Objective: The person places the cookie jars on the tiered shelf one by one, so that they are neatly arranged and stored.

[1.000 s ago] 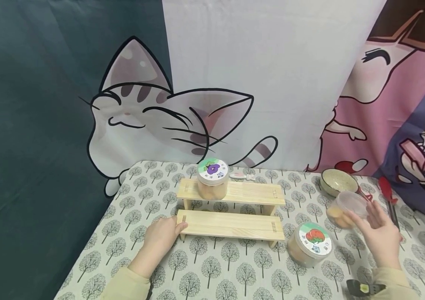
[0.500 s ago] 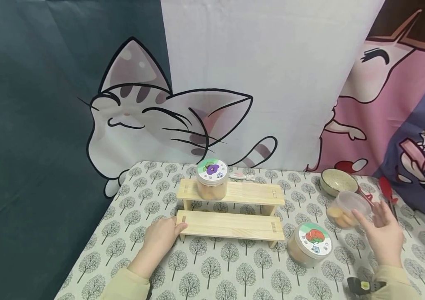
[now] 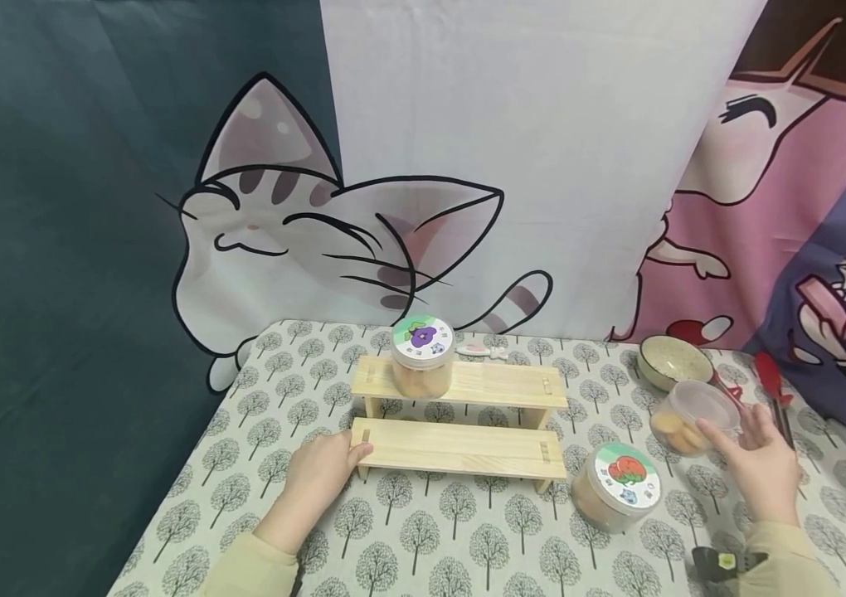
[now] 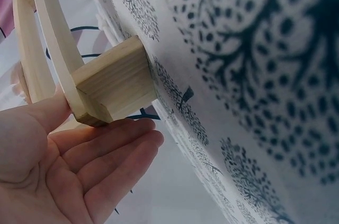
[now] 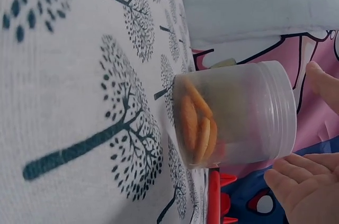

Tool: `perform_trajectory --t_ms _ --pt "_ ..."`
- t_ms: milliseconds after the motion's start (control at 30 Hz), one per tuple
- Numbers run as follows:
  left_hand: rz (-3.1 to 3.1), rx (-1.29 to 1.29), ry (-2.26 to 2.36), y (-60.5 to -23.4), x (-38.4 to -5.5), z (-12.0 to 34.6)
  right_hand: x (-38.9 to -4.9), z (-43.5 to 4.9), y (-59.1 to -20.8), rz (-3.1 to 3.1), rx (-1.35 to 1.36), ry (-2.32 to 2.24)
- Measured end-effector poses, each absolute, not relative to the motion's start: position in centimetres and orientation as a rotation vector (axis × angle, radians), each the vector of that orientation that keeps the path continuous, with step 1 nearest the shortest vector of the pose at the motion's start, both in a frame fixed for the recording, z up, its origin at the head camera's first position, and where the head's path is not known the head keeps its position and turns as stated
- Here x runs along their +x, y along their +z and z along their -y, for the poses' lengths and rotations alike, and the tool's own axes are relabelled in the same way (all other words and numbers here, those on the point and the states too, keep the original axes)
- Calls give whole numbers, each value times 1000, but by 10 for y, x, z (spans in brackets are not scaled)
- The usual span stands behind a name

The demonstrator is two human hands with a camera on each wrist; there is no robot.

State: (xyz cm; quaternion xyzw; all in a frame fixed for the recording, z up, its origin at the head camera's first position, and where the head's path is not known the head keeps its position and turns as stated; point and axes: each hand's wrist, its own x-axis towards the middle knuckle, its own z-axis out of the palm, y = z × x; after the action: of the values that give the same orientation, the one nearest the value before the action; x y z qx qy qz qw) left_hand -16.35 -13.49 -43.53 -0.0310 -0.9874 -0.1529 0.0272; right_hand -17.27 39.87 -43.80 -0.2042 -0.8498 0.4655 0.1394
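The fingers (image 5: 283, 184) of the right hand (image 3: 762, 473) are spread and loosely extended at four o'clock of a cylindrical clear-plastic jar (image 5: 235, 110); they sit just beside its rim without gripping, and we cannot tell whether a fingertip grazes it. The left hand (image 3: 322, 473) pinches the end of a two-tier pale wooden stand (image 3: 460, 444), thumb over the lower board and the other fingers below, fairly straight.

Taking the stand as the clock's centre, with twelve at the far side, we find the left hand at nine and the clear jar at three, upright on the tree-patterned cloth-covered table (image 3: 483, 539). We judge that the left hold steadies the light frame, while the jar bears its own weight. Its base-down stance suits the orange-brown food pieces (image 5: 196, 123) inside, since it lacks the printed lid we see on the others.

A round tomato-lidded plastic jar (image 3: 610, 502) stands at four o'clock. A round eggplant-lidded plastic jar (image 3: 423, 377) stands on the upper board, towards eleven, presumably raised for display.
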Motion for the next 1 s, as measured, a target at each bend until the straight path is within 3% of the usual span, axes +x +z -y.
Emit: perform_trajectory --t_ms 1000 --pt "3058 -85 -480 -437 -164 136 -191 -406 -443 2683 -569 1062"
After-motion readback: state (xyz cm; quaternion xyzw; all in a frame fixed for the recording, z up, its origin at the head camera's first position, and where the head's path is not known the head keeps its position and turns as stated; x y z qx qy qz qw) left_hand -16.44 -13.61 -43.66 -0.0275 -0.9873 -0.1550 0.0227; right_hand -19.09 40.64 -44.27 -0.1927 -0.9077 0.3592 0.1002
